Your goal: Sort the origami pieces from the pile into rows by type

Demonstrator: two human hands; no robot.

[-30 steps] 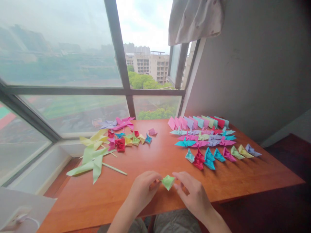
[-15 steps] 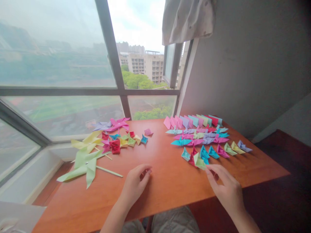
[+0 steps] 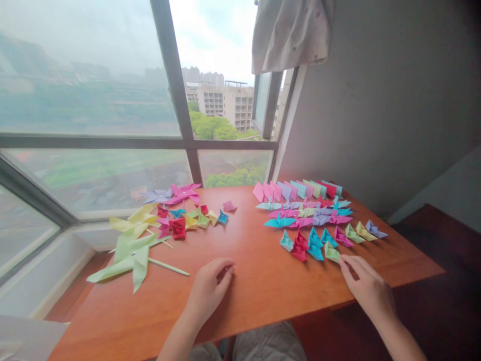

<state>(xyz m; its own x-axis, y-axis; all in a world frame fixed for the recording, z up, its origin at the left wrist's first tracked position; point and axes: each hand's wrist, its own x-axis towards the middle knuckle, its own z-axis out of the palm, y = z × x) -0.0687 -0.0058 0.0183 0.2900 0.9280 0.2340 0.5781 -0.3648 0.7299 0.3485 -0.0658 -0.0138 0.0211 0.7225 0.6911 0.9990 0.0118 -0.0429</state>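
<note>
My right hand [image 3: 366, 286] pinches the near right corner of a light green paper boat [image 3: 332, 251] between thumb and fingertips. That boat sits in front of a row of folded boats, just nearer than a blue paper boat [image 3: 328, 237] and a magenta paper boat [image 3: 343, 236]. Red paper boats [image 3: 300, 245] and blue paper boats [image 3: 315, 243] stand in stacks to its left. My left hand [image 3: 213, 283] rests on the table [image 3: 259, 291] with its fingers curled towards the thumb, and nothing shows in it. The folded pieces on the left are apart from it.
Paper pinwheels, among them a green pinwheel [image 3: 131, 253], lie along the table's left side. Beside them are several small folded paper pieces [image 3: 178, 228]. Paper cranes [image 3: 300, 213] and a row of folded paper pieces [image 3: 298, 189] fill the back right. Windows and a wall border the table.
My right hand has moved right with the light green boat, away from the red and blue stacks it was overlapping. My left hand has stayed in place.
</note>
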